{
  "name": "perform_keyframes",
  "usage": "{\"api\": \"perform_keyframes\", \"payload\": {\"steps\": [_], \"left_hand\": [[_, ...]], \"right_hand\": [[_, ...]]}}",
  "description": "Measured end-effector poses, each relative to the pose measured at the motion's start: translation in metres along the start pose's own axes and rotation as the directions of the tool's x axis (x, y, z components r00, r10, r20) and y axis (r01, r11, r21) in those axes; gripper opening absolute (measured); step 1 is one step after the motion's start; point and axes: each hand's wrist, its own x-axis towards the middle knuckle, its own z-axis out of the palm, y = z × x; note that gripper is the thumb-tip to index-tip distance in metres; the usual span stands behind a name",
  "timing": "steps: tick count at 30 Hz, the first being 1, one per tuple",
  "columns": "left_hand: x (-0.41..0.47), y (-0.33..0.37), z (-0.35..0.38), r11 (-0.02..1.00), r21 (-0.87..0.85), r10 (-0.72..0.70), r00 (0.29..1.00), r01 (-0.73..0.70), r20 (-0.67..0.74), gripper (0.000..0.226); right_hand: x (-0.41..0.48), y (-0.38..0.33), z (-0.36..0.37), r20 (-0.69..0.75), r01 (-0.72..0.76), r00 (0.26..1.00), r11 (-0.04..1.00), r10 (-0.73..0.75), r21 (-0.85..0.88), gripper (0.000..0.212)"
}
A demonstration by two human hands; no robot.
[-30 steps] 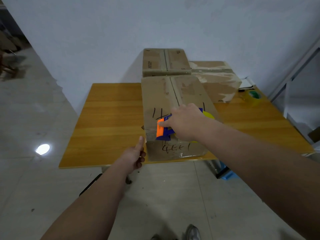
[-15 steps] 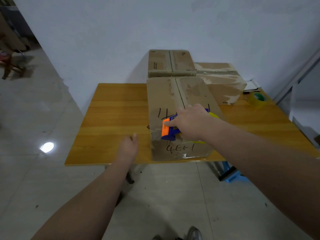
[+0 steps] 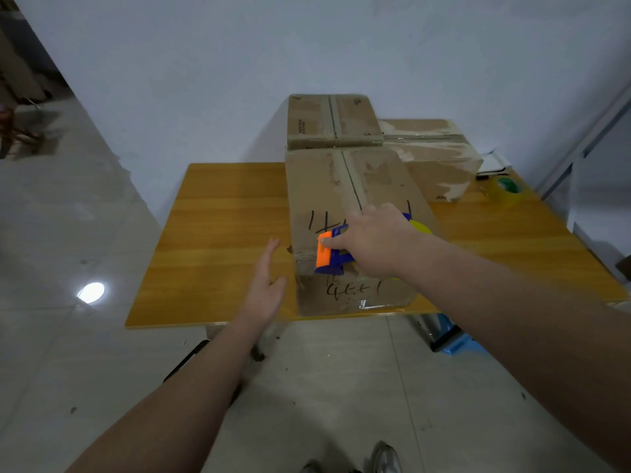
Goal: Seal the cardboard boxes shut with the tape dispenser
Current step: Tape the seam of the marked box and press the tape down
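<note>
— Where do we find the tape dispenser (image 3: 329,255)?

— On the front box (image 3: 341,186), right at the near top edge. Its orange end sits over that edge, the blue body lies behind it on the top, and a yellow roll peeks out past the wrist.

— And the right hand (image 3: 372,244)?

— We see its grip clamped on the tape dispenser from above, fingers curled round the blue body, with the arm reaching in from the right.

— What of the left hand (image 3: 266,288)?

— Its grip is apart: the fingers are straight and point away from us, and it holds nothing. It hovers over the bench (image 3: 218,233) just beside the front box's left side, near the front corner. We cannot tell whether it touches the cardboard.

— How does the front box stand?

— Upright at the near edge of the bench, with its seam running away from us down the middle of the top. We read black marker strokes on the top and on the near face.

— Any other boxes?

— Two. A back box (image 3: 327,121) stands behind it against the wall, and a side box (image 3: 440,158) with pale torn patches stands to the right of that, touching it. Near the bench's right edge lies a spare roll of tape (image 3: 505,191), well apart from the hands.

— Below the bench?

— Grey floor (image 3: 102,206), and a shoe (image 3: 386,457) at the bottom of the view.
</note>
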Motion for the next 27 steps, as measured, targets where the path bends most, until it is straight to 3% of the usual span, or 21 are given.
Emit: {"api": "perform_keyframes", "payload": {"steps": [2, 4, 7, 13, 16, 20, 23, 27], "left_hand": [[0.01, 0.002, -0.016, 0.922, 0.291, 0.244, 0.966, -0.257, 0.08, 0.074], [0.019, 0.007, -0.021, 0.703, 0.58, 0.327, 0.911, -0.412, 0.252, 0.076], [0.034, 0.015, -0.019, 0.543, 0.705, 0.284, 0.89, -0.457, 0.358, 0.079], [0.041, 0.017, -0.007, 0.359, 0.861, 0.251, 0.926, -0.359, 0.282, 0.101], [0.039, 0.016, -0.007, 0.336, 0.871, 0.252, 0.925, -0.358, 0.283, 0.098], [0.035, 0.019, -0.011, 0.388, 0.822, 0.288, 0.902, -0.416, 0.321, 0.068], [0.023, 0.017, -0.014, 0.365, 0.799, 0.362, 0.864, -0.477, 0.35, 0.05], [0.009, 0.018, -0.003, 0.419, 0.793, 0.38, 0.879, -0.442, 0.289, 0.049]], "right_hand": [[0.0, 0.001, -0.002, -0.007, 0.004, 1.0, 1.0, -0.004, 0.007, 0.061], [0.0, 0.001, -0.004, -0.002, 0.009, 1.0, 1.0, -0.009, 0.016, 0.061], [0.001, 0.002, -0.006, 0.026, 0.009, 1.0, 1.0, -0.009, 0.018, 0.059], [0.003, 0.003, -0.007, 0.035, 0.018, 0.999, 1.0, -0.019, 0.019, 0.06], [0.003, 0.004, -0.006, 0.03, 0.027, 0.999, 0.999, -0.028, 0.019, 0.062], [0.003, 0.005, -0.006, 0.022, 0.029, 0.999, 0.999, -0.029, 0.013, 0.063], [0.002, 0.004, -0.002, -0.021, 0.038, 0.999, 0.999, -0.038, 0.002, 0.058], [0.004, 0.006, 0.002, -0.018, 0.049, 0.999, 0.998, -0.05, -0.028, 0.057]]}}
